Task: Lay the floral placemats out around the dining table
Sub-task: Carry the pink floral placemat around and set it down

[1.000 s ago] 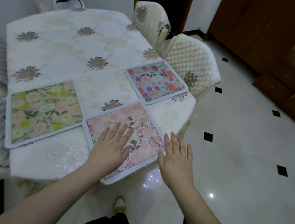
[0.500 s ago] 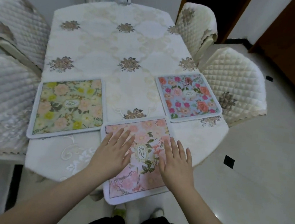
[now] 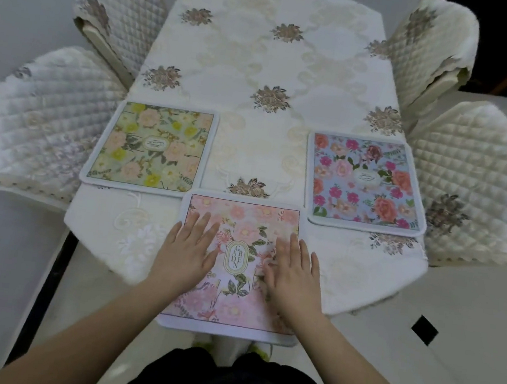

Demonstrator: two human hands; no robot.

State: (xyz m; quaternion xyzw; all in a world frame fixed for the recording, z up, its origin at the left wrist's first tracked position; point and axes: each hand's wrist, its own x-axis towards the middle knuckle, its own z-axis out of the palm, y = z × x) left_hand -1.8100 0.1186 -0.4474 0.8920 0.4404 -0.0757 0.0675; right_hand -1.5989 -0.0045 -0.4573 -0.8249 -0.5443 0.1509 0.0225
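Three floral placemats lie on the dining table (image 3: 260,66), which wears a cream embroidered cloth. A green-yellow placemat (image 3: 153,147) sits at the left side, a blue placemat (image 3: 364,182) at the right side. The pink placemat (image 3: 242,222) lies at the near end, its near edge hanging past the table's edge. My left hand (image 3: 187,252) rests flat on the pink mat's left part, fingers spread. My right hand (image 3: 295,270) rests flat on its right part. Neither hand grips anything.
Quilted cream chairs stand at both sides: two on the left (image 3: 48,124), two on the right (image 3: 474,185). A white object sits at the table's far end, mostly cut off. Pale tiled floor (image 3: 450,340) with small black insets lies to the right.
The view has swung left, so I now face the table's near end squarely. The pink placemat has turned from slanted to square with the table. Both hands now lie flat on it.
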